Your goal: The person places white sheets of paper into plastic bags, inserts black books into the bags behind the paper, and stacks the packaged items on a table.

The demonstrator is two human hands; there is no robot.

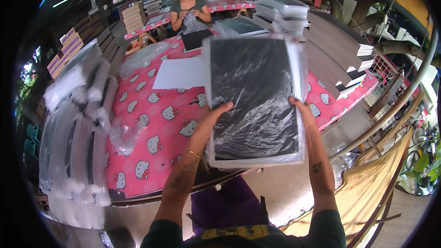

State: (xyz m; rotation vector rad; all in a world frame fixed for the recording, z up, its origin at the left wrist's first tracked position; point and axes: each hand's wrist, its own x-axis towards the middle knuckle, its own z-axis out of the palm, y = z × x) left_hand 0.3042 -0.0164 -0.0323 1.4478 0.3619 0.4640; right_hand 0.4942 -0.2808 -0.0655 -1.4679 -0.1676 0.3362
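Between my two hands I hold up a stack of black sheets in clear plastic sleeves [255,96], with white showing along its edges. My left hand [219,111] grips its left side, the thumb lying on the front. On the opposite side my right hand [299,105] grips the stack in the same way. The fingers behind it are hidden. Under the stack's left edge, a white sheet [179,74] lies on the pink patterned tablecloth [151,131]. Farther back lies a black sheet [196,40].
Plastic-wrapped stacks [76,142] crowd the table's left side. Tall piles of dark boards [333,53] stand at the right, with wrapped packs [282,11] behind. Loose clear plastic [142,59] lies on the cloth. Across the table a person [189,11] handles a clear bag.
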